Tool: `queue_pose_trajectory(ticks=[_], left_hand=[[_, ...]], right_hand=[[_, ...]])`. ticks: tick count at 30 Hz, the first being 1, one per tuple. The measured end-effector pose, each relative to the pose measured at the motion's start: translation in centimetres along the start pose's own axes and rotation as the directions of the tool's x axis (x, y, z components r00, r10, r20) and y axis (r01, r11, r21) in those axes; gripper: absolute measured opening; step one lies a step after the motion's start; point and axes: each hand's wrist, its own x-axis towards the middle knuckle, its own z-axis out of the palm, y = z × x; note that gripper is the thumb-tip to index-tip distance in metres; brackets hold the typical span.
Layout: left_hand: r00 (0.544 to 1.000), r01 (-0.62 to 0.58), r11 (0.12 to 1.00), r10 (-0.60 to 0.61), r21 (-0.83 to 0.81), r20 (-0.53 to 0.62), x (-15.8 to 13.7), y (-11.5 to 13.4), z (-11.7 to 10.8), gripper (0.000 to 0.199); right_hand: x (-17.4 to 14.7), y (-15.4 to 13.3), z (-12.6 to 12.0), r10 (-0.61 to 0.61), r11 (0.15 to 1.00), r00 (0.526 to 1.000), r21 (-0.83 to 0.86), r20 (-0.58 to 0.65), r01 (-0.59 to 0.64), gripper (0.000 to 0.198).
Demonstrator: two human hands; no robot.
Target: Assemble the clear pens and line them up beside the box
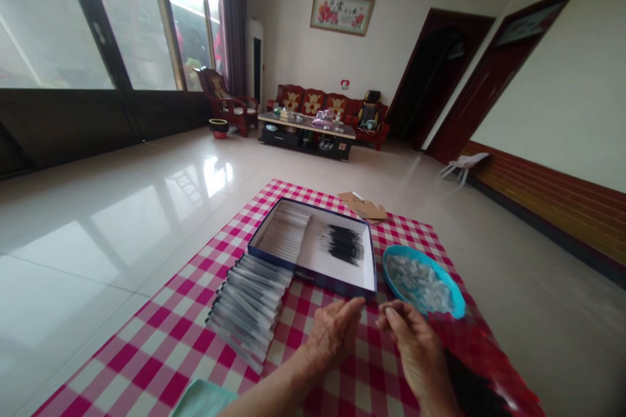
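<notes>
My left hand [335, 331] is over the checkered cloth just below the shallow box, its fingers pressed together; anything in them is hidden. Close by on the right, my right hand [413, 342] pinches thumb against fingers, and whatever sits there is too small to make out. The dark-edged shallow box [313, 279] holds a row of clear tubes [281, 234] on its left and a cluster of thin black pieces [345, 244] on its right. A pile of translucent pen-like tubes with dark ends [252, 306] lies left of my hands. Small translucent pieces [423, 280] fill a blue bowl [458, 303].
A pink-and-white checkered cloth [171, 326] covers the table. Red plastic [489, 352] with something black lies by my right forearm. Cardboard pieces [364, 207] rest behind the box; a pale green item [203, 399] is at the front. A coffee table [306, 137] stands farther off.
</notes>
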Motion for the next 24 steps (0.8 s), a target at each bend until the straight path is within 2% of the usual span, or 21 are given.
queue_pose_trajectory(ticks=[2,4,9,14,18,21,24], left_hand=[[1.0,-0.01,0.999,0.009,-0.04,-0.015,0.2,0.2,-0.1,0.032],[1.0,0.003,0.997,-0.004,-0.072,-0.01,0.3,0.3,-0.2,0.028],[0.999,0.041,0.995,-0.039,-0.091,0.023,0.3,0.5,-0.3,0.025],[0.998,0.027,0.998,-0.024,-0.064,0.055,0.3,0.6,-0.3,0.028],[0.993,0.033,0.999,-0.029,-0.031,0.117,0.4,0.8,-0.7,0.03],[0.986,0.026,1.0,-0.024,-0.009,0.166,0.6,0.9,-1.0,0.031],[0.983,0.017,0.999,-0.009,-0.045,0.184,0.6,1.1,-1.2,0.034]], right_hand=[[0.0,1.1,0.9,0.014,1.0,1.0,0.016,0.003,-0.014,0.035],[-0.1,2.0,1.2,0.026,0.999,1.0,-0.035,0.003,-0.026,0.037],[-0.2,2.9,0.4,-0.023,0.981,0.999,-0.191,0.03,0.028,0.039],[-0.4,2.7,0.1,-0.058,0.966,0.993,-0.246,0.105,0.082,0.033],[-0.5,1.6,0.3,-0.14,0.936,0.968,-0.292,0.207,0.197,0.027],[-0.5,1.0,0.3,-0.193,0.917,0.952,-0.301,0.239,0.262,0.025],[-0.5,1.1,0.1,-0.136,0.944,0.971,-0.271,0.195,0.187,0.026]])
